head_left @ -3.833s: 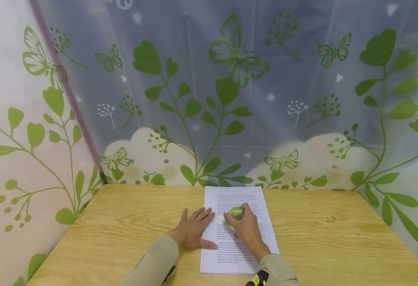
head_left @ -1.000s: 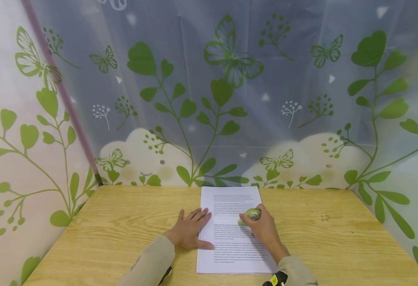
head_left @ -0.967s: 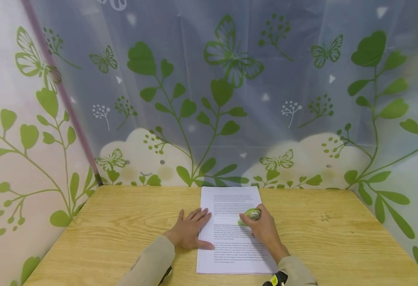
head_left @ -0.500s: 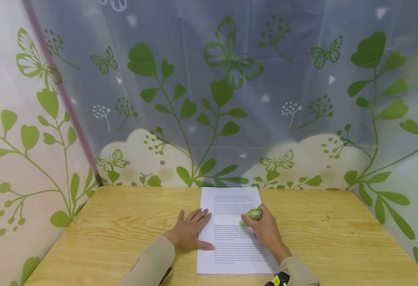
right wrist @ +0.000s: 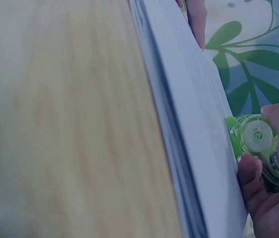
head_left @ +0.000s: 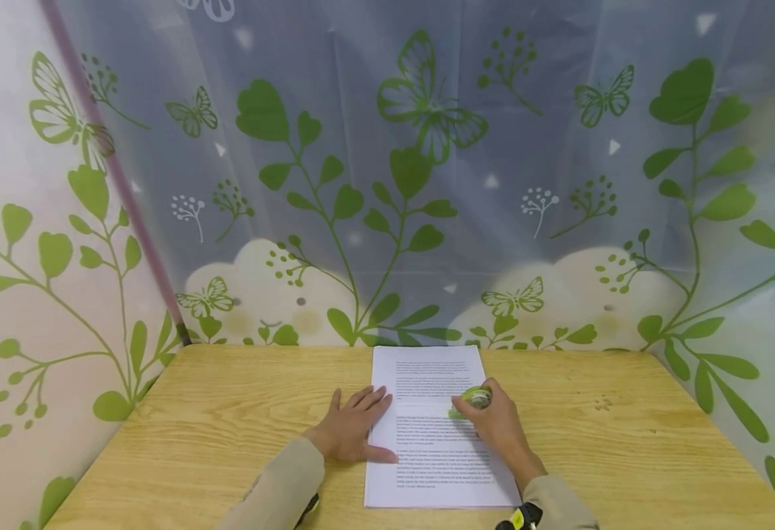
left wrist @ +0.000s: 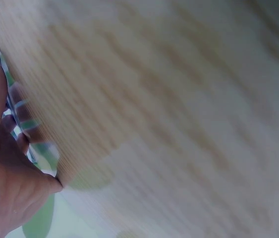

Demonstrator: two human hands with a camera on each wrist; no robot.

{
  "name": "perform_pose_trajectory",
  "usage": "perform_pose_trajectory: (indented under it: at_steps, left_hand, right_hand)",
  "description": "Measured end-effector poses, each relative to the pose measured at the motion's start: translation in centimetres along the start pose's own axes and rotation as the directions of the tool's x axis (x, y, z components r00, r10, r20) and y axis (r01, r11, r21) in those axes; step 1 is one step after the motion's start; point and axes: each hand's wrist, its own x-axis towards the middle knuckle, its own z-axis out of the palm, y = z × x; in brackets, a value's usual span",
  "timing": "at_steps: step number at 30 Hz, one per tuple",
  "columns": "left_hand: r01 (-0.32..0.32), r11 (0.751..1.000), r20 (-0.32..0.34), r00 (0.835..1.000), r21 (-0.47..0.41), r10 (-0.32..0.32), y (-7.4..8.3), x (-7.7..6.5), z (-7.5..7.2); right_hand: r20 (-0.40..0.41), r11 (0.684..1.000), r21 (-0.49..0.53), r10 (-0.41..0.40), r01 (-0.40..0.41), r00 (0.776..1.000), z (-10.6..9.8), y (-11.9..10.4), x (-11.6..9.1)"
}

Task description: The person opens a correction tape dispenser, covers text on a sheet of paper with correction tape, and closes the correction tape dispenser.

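A stack of printed white paper [head_left: 440, 471] lies on the wooden table. My right hand [head_left: 498, 428] grips a green see-through correction tape [head_left: 478, 397] between thumb and fingers, its tip down at the page right of the middle. Round reels show inside the correction tape [right wrist: 256, 136] in the right wrist view, with the tip at the top sheet. To the left of it, a white band without print runs between two blocks of text. With fingers spread, my left hand [head_left: 350, 428] rests across the left edge of the stack, thumb and fingertips on the paper.
The wooden table [head_left: 241, 397] reaches back to a hanging cloth [head_left: 334, 184] printed with leaves and butterflies. A small dark mark [head_left: 602, 405] shows on the tabletop at right. The stack's edge [right wrist: 174, 134] shows several layered sheets.
My right hand has moved the correction tape rightward along the page, a small distance in the last second and more since the earliest frame. My left hand keeps its place on the paper.
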Motion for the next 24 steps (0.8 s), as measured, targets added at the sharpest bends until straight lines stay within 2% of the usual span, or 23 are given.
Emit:
perform_pose_trajectory:
  at_steps: [8,18,24]
  left_hand:
    - [-0.01,1.0,-0.005,1.0,-0.005,0.01,-0.1,0.0,0.0]
    - [0.026,1.0,0.035,0.999,-0.01,-0.025,0.4,-0.1,-0.7]
    - [0.019,1.0,0.027,0.999,-0.008,-0.019,0.1,0.1,-0.2]
  right_hand:
    - [0.005,1.0,0.015,0.014,-0.014,1.0,-0.4,0.2,0.0]
    - [0.005,1.0,-0.002,0.012,-0.012,1.0,-1.0,0.5,0.1]
    - [0.003,1.0,0.011,0.004,-0.004,1.0,-1.3,0.4,-0.1]
